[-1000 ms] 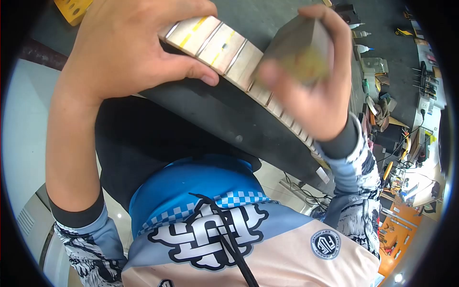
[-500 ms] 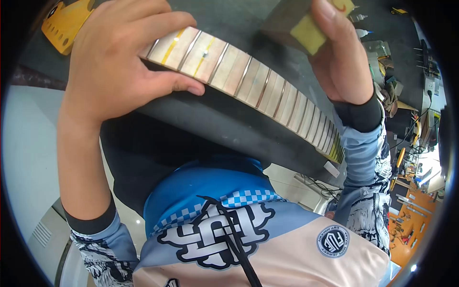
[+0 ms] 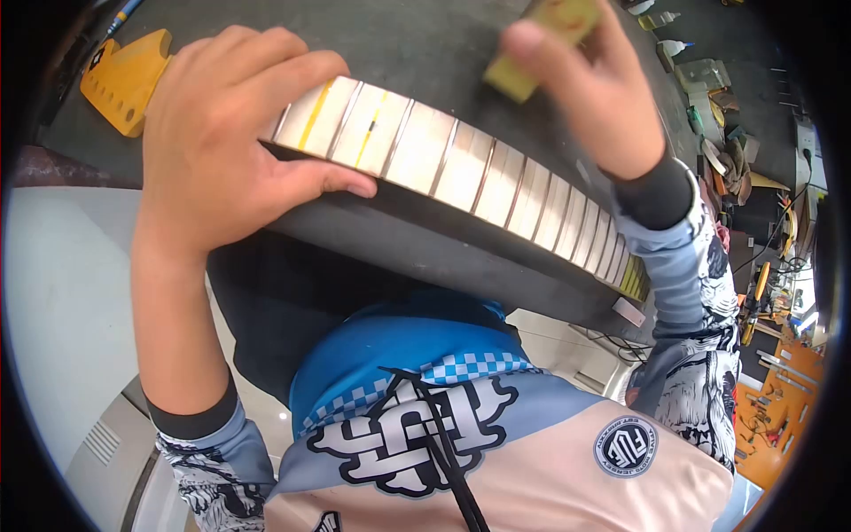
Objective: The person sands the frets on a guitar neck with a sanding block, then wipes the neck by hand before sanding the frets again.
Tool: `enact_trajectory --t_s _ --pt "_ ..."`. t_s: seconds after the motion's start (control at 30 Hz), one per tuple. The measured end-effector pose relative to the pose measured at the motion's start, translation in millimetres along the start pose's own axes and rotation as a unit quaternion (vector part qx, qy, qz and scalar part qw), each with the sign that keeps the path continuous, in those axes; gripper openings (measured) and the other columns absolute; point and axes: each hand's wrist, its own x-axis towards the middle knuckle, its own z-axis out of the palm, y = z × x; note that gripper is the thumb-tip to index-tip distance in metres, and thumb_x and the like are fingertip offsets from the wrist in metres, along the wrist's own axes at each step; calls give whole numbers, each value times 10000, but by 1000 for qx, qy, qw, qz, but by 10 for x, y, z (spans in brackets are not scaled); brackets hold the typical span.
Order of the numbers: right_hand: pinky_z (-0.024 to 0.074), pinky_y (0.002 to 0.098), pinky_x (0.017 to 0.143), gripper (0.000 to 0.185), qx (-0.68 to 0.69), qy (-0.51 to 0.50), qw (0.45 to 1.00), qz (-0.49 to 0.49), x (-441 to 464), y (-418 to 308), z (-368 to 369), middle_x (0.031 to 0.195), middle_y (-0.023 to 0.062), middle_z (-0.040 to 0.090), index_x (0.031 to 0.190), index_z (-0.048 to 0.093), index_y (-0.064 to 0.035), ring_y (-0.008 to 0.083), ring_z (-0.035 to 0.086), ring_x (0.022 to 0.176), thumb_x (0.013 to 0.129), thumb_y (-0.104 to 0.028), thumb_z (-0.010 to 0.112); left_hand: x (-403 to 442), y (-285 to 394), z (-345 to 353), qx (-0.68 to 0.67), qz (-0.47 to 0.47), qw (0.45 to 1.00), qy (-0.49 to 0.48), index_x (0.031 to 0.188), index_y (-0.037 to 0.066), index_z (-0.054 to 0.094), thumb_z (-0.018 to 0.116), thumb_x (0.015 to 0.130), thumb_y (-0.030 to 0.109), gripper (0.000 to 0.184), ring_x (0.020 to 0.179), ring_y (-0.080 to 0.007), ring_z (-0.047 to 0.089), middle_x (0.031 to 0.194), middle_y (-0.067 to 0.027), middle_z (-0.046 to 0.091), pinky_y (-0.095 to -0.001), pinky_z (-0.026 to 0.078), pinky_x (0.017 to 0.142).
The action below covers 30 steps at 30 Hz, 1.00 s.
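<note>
A guitar neck (image 3: pixel 464 168) with a pale fretboard and metal frets runs diagonally across the dark workbench, its yellow headstock (image 3: pixel 122 82) at upper left. My left hand (image 3: pixel 217 146) is wrapped round the neck near the headstock, thumb along the near edge and fingers over the top. Yellow tape or marking strips cross the first frets, and the far end of the fretboard looks yellow-green. Above the neck, my right hand (image 3: pixel 603 97) grips a yellow sanding block (image 3: pixel 512 78), apart from the frets. The block and fingers are slightly blurred.
The dark workbench (image 3: pixel 390 40) spreads beyond the neck. Along its right side lie small bottles (image 3: pixel 674 47), a clear plastic bag (image 3: pixel 706 74) and assorted tools. An orange pegboard (image 3: pixel 771 417) with tools is at far right. A small pale block (image 3: pixel 628 311) sits by the neck's end.
My right hand has moved left and slightly up with the sanding block, tilting it. My left hand keeps its grip on the neck. The whole view has shifted a little.
</note>
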Motion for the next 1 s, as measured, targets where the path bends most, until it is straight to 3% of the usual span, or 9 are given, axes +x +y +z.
enact_trajectory --t_s 0.03,0.17,0.3,0.63,0.77,0.87,0.97,1.0 --pt "513 304 814 644 74 13 997 32 36 -27 -39 1012 45 583 1398 435 -35 150 612 911 945 -348 768 1 -7 -9 1 -3 1000 -4 1061 73 732 859 578 574 708 904 -302 623 971 -75 675 -396 455 794" --pt "505 346 908 527 278 29 958 60 73 128 -242 1046 25 615 1335 514 -77 158 623 1011 998 -451 671 36 12 11 4 -4 1000 -29 1048 64 734 856 589 593 711 909 -291 633 977 -76 686 -391 464 791" --pt "521 366 913 353 311 26 944 108 130 394 -387 1106 1 668 1222 612 -204 157 651 1034 1002 -476 664 26 15 1 16 -6 998 -54 1058 44 739 851 605 618 740 913 -289 646 993 -92 699 -386 482 792" --pt "537 376 971 392 185 84 979 33 -149 213 -295 1108 41 636 1267 589 -87 172 656 1007 1008 -368 678 -26 -90 33 7 6 998 -68 1111 24 739 832 600 676 833 905 -280 653 1018 -109 700 -375 488 794" --pt "528 361 927 595 103 109 989 14 -281 179 -313 1082 50 591 1363 482 -49 165 629 974 964 -412 734 -20 -112 65 13 0 997 -73 1128 24 743 819 615 690 844 919 -280 649 1034 -111 695 -376 486 800" --pt "528 315 838 771 116 10 993 -17 -443 83 -383 1050 56 560 1417 365 -38 166 608 955 893 -356 832 -59 -116 24 38 13 997 -68 1194 38 734 802 630 702 874 978 -290 643 1083 -117 684 -403 480 867" --pt "517 340 877 832 18 -38 985 -165 -422 240 -303 1135 87 560 1443 383 -31 191 598 1022 838 -292 890 -38 -38 -12 108 38 992 -55 1284 60 703 784 646 713 916 1062 -309 633 1166 -119 672 -457 451 970" --pt "514 353 893 844 -91 12 967 -237 -337 233 -94 1162 96 558 1451 391 -29 200 593 1047 829 -294 897 -23 -13 -32 136 45 989 -45 1314 68 690 778 651 717 931 1091 -316 628 1198 -119 668 -477 438 1005"
